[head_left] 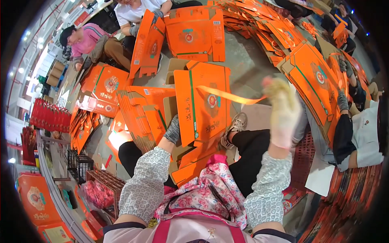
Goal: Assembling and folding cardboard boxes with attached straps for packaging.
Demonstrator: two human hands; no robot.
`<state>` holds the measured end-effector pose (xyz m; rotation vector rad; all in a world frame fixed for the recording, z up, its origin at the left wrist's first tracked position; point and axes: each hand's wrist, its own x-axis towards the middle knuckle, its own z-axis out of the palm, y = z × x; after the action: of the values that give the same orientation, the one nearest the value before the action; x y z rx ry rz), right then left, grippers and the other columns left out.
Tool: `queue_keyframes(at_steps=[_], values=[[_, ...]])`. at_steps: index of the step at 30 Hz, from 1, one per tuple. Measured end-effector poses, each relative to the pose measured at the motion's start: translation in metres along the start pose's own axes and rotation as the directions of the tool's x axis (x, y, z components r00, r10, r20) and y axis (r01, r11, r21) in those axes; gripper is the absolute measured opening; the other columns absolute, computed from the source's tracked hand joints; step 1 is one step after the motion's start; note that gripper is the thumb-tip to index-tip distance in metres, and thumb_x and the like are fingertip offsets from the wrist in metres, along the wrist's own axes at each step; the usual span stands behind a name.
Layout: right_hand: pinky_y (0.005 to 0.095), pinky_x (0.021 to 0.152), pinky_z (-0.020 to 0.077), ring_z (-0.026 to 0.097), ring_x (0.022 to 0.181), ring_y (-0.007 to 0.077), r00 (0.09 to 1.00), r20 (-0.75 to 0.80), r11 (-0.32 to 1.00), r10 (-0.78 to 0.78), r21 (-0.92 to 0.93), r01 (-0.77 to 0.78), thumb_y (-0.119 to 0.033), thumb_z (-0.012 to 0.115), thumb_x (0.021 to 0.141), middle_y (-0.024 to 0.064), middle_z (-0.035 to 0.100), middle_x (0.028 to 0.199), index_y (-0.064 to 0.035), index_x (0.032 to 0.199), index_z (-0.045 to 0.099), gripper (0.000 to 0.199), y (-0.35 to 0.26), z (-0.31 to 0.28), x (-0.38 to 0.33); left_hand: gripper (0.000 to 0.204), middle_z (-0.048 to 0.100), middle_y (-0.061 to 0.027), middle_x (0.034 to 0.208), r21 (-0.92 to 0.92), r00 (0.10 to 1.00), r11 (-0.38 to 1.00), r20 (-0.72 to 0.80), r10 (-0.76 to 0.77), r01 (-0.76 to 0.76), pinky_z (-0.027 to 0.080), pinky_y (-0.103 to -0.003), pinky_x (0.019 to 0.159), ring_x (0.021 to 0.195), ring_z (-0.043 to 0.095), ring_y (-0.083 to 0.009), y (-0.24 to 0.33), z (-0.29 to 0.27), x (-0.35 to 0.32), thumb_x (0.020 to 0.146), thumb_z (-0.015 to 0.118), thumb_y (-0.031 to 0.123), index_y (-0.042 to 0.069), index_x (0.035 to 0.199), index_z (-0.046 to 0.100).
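The left hand (173, 128), in a grey knitted glove, rests with closed fingers on the left edge of a flat orange cardboard box blank with a green stripe and a round emblem (202, 103), which lies over the person's lap and knees. The right hand (283, 109), in a pale yellowish glove, is raised and blurred; it pinches one end of a long thin orange strip (227, 95), whose other end reaches to the upper part of the blank. The exact closing of this grip I cannot tell because of the blur. The blank looks light and stiff, but it can bend along its creases, so it is better to hold it at an edge near a fold. The strip seems thin and floppy and may tear easily. More stacked orange folded cartons (139, 111) lie just beside, on the floor.
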<state>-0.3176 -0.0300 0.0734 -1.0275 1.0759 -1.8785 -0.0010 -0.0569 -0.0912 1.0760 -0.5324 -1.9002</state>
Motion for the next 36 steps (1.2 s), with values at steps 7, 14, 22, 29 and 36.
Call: queue_keyframes(at_steps=[7, 14, 22, 29, 36], values=[[0.0312, 0.063, 0.0494, 0.064, 0.066, 0.021, 0.875, 0.321, 0.785, 0.363, -0.611, -0.101, -0.01, 0.056, 0.077, 0.0116, 0.065, 0.073, -0.0023, 0.085, 0.066, 0.015, 0.142, 0.045, -0.06, 0.019, 0.065, -0.0062, 0.087, 0.07, 0.999, 0.996, 0.025, 0.048, -0.049, 0.052, -0.031, 0.061, 0.072, 0.063, -0.0189, -0.026, -0.049, 0.023, 0.088, 0.056, 0.022, 0.005, 0.096, 0.062], [0.0315, 0.058, 0.0485, 0.062, 0.062, 0.0222, 0.844, 0.273, 0.806, 0.461, -0.527, -0.27, -0.008, 0.056, 0.082, 0.0135, 0.063, 0.068, 0.0018, 0.086, 0.061, 0.011, 0.218, 0.051, -0.114, 0.019, 0.064, -0.0046, 0.087, 0.087, 0.999, 0.996, -0.036, 0.029, -0.025, 0.05, -0.03, 0.061, 0.073, 0.061, -0.0177, -0.027, -0.024, 0.017, 0.091, 0.053, 0.02, 0.005, 0.098, 0.06], [0.0297, 0.056, 0.0486, 0.062, 0.06, 0.0174, 0.89, 0.281, 0.804, 0.359, -0.577, -0.142, -0.007, 0.055, 0.085, 0.0128, 0.062, 0.066, 0.0042, 0.086, 0.058, 0.012, 0.22, 0.061, -0.125, 0.021, 0.062, -0.0035, 0.087, 0.138, 0.997, 0.989, -0.055, 0.053, -0.045, 0.05, -0.03, 0.062, 0.074, 0.059, -0.0172, -0.029, -0.038, 0.019, 0.093, 0.048, 0.023, 0.006, 0.097, 0.059], [0.0406, 0.061, 0.0476, 0.061, 0.071, 0.0371, 0.889, 0.342, 0.748, 0.304, -0.663, -0.001, -0.011, 0.058, 0.083, 0.0207, 0.061, 0.071, -0.0017, 0.085, 0.058, 0.01, 0.206, 0.062, -0.124, 0.019, 0.062, -0.006, 0.079, 0.128, 0.994, 0.991, -0.094, 0.048, -0.036, 0.05, -0.032, 0.056, 0.066, 0.06, -0.0192, -0.018, -0.005, -0.001, 0.091, 0.051, 0.022, 0.006, 0.093, 0.06], [0.0452, 0.062, 0.0464, 0.059, 0.072, 0.0393, 0.916, 0.31, 0.708, 0.253, -0.705, 0.043, -0.013, 0.056, 0.084, 0.0217, 0.06, 0.071, -0.003, 0.084, 0.055, 0.011, 0.208, 0.067, -0.128, 0.018, 0.06, -0.0075, 0.072, 0.053, 0.994, 0.999, -0.105, 0.008, -0.002, 0.05, -0.035, 0.053, 0.06, 0.059, -0.0209, -0.01, 0.019, -0.015, 0.09, 0.051, 0.021, 0.005, 0.089, 0.059]])
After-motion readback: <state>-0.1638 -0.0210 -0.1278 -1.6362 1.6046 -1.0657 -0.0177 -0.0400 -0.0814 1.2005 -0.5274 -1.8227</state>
